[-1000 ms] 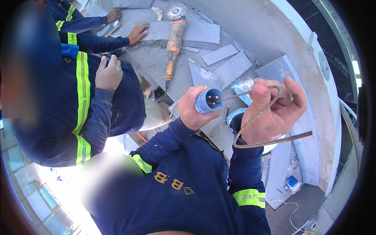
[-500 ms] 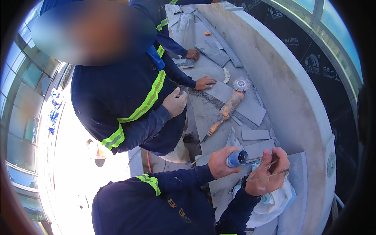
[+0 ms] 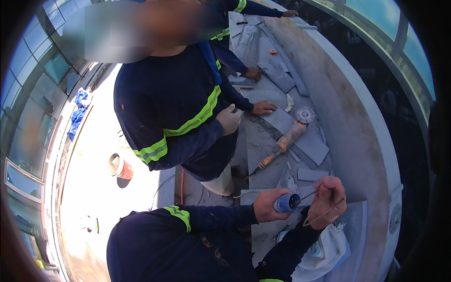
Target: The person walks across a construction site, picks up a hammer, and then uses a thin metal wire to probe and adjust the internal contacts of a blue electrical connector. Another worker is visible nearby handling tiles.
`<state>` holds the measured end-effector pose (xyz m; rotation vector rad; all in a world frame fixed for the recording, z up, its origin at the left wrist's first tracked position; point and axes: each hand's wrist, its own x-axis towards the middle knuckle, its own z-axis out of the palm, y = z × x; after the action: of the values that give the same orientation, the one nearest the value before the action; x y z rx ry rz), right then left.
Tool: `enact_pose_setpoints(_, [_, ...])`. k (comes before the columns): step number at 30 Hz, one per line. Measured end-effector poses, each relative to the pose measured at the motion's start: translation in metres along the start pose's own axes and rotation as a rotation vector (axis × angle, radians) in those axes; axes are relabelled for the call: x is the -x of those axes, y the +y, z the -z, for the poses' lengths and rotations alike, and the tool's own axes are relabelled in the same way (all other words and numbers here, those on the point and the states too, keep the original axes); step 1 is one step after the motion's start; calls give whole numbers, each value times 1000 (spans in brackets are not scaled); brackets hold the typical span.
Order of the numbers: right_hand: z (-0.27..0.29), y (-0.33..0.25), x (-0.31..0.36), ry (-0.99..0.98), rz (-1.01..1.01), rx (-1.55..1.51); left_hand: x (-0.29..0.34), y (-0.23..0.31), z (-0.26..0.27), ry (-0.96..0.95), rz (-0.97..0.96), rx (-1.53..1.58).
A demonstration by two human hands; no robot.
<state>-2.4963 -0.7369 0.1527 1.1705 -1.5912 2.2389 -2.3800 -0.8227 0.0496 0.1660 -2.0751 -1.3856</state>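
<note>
My left hand [image 3: 268, 205] is wrapped around a blue cylindrical plug [image 3: 283, 203], its dark open end facing right. Against that opening lies the tip of a thin dark rod [image 3: 307, 193]; whether it is a screwdriver or a wire I cannot tell. The rod's other end is pinched in the fingers of my right hand [image 3: 328, 202]. A thin brownish wire [image 3: 324, 214] loops out below the same fingers. Beyond both hands, an orange angle grinder [image 3: 284, 142] with a round disc [image 3: 305, 115] rests on grey stone slabs [image 3: 306, 141].
A co-worker [image 3: 174, 103] stands at the left, one hand [image 3: 264, 107] flat on a slab; another person's hand [image 3: 252, 73] is farther back. A curved wall [image 3: 347, 122] bounds the right. A white sack [image 3: 324, 254] lies below my right hand. An orange bucket [image 3: 123, 169] stands left.
The view has swung, so the scene sits farther right. My right hand has turned and its fingers have drawn closer together. The plug is tilted slightly more to the right.
</note>
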Motion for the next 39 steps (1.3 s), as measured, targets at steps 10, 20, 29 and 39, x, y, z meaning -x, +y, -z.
enact_pose_setpoints(10, [6,-50,-1,-87,-286,-134,6,-5,5,44,25,-125])
enact_pose_setpoints(20, [26,-72,-47,-636,-410,80,8,13,23,-83,61,82])
enact_pose_setpoints(29, [45,-23,-62,-878,-105,-515,-1,9,26,-150,-24,194])
enact_pose_setpoints(39, [2,6,-12,-663,-195,-1213,3,4,13,96,-148,82])
